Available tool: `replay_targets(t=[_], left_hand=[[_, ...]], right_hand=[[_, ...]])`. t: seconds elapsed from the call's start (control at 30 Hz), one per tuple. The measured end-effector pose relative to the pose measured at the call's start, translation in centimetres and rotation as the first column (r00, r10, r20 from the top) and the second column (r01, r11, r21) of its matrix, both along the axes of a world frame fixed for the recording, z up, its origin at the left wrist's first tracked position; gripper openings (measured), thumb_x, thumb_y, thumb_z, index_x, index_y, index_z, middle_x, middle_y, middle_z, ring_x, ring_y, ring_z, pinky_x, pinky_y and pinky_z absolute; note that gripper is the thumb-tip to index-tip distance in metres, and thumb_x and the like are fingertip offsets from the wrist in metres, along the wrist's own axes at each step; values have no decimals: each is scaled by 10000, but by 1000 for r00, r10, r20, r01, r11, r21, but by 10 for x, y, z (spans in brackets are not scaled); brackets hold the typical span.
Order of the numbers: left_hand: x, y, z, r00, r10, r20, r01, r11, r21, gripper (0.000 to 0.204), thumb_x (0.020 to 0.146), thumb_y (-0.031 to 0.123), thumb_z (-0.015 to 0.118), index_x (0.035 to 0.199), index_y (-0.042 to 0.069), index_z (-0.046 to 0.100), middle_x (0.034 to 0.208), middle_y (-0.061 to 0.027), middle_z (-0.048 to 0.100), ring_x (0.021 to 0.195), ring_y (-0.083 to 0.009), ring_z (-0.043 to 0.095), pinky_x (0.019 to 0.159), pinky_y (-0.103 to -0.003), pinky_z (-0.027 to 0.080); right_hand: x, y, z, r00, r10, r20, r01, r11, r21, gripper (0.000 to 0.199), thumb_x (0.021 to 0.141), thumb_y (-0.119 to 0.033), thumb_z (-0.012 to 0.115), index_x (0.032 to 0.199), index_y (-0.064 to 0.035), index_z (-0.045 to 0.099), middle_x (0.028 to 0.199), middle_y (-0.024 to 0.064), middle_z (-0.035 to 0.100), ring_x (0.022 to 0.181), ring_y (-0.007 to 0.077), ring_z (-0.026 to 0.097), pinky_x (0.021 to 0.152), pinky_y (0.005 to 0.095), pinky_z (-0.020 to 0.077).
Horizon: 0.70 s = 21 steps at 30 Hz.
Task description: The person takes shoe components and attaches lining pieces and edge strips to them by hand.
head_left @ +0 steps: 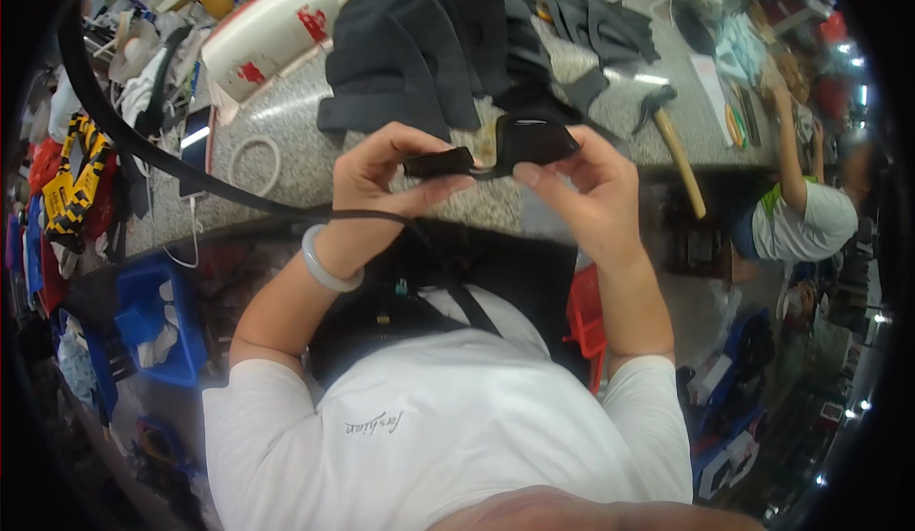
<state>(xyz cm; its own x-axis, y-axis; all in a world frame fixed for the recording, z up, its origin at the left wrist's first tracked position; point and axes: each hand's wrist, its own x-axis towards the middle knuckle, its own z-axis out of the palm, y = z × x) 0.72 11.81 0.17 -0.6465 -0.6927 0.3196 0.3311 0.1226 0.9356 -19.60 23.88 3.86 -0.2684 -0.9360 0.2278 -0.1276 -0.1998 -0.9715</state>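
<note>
Between my two hands is a glossy black flat piece [536, 142] with a narrow notch near its middle, held just over the near edge of the table. My left hand [376, 173] pinches its left part between thumb and fingers. The thumb and fingers of my right hand [600, 188] close on the wider right part. Whether this is one piece or two joined ones I cannot tell. Just beyond my hands lies a pile of dark grey cut pieces [410, 45], some with curved cutouts.
A hammer [677, 150] with a wooden handle lies right of my hands. At left are a white roll [272, 35] with red marks, a phone [195, 154] and a white ring [254, 167]. A black hose [191, 164] arcs to my left wrist. Another person [801, 212] works at right.
</note>
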Motion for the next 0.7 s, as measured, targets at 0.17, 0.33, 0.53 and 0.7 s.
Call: replay_targets(t=[0.17, 0.33, 0.53, 0.7], left_hand=[[-7, -43, 59, 977, 187, -99, -178, 980, 93, 329, 834, -88, 771, 1118, -6, 627, 1063, -110, 723, 990, -152, 702, 908, -287, 561], [-23, -131, 94, 918, 350, -187, -355, 935, 9, 251, 855, 9, 789, 1084, -17, 689, 999, -72, 736, 878, -119, 700, 799, -248, 553], [-66, -289, 88, 953, 301, -12, -291, 929, 228, 177, 936, 53, 707, 1079, -25, 637, 1067, -123, 690, 929, -199, 691, 763, -301, 637], [-111, -367, 59, 927, 346, 147, -375, 863, 338, 192, 901, 7, 723, 1078, 11, 649, 1064, -112, 701, 916, -225, 702, 720, -318, 639]], right_hand=[[2, -9, -3, 986, 3, 165, 3, 999, -35, 211, 938, 5, 700, 1131, 61, 633, 1022, 102, 709, 962, 146, 703, 877, 274, 549], [-14, -7, -39, 994, -66, 88, 61, 996, 65, 174, 954, -24, 691, 1105, 51, 649, 992, 90, 725, 919, 135, 707, 855, 265, 548], [-19, -6, -59, 990, -44, 132, 23, 988, 153, 152, 962, -45, 688, 1089, 37, 668, 956, 87, 738, 871, 128, 710, 808, 256, 551], [-24, -3, -58, 997, -41, 68, 26, 979, 201, 136, 915, -58, 742, 1024, 21, 722, 915, 75, 746, 825, 123, 712, 733, 254, 537]])
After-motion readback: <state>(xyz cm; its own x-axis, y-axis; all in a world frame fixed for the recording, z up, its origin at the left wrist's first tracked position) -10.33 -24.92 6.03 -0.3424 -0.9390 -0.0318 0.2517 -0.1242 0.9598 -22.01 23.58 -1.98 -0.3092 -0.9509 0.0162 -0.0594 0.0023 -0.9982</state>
